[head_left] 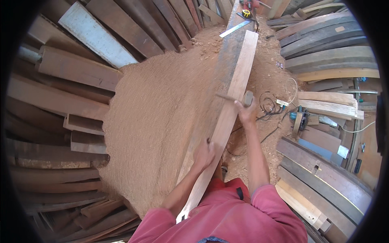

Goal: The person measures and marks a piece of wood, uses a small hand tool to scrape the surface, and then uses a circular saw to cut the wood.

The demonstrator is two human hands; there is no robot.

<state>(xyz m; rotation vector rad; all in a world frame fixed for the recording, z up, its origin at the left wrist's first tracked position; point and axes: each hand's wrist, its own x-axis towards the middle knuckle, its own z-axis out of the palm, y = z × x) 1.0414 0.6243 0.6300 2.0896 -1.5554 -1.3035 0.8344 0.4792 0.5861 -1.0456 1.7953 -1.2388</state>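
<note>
A long pale timber beam (233, 97) runs from near my body up and away to the right, lying on a workbench plank. My left hand (204, 154) is closed in a fist against the beam, around a slim tool whose dark round end (208, 140) pokes out on top. The rest of that tool is hidden by the fingers. Farther along, at the beam's right edge, my right hand (246, 113) grips a wooden mallet (248, 98). Its thin handle points left across the beam, and its blocky head sits at the right.
Sawdust (150, 105) covers the floor. A metal square (235, 29), a yellow tape measure (246, 13) and a red tool (252, 4) lie at the bench's far end. To the right are a white power strip (282, 103), cables and a power saw (299, 118). Stacked boards (77, 67) surround everything.
</note>
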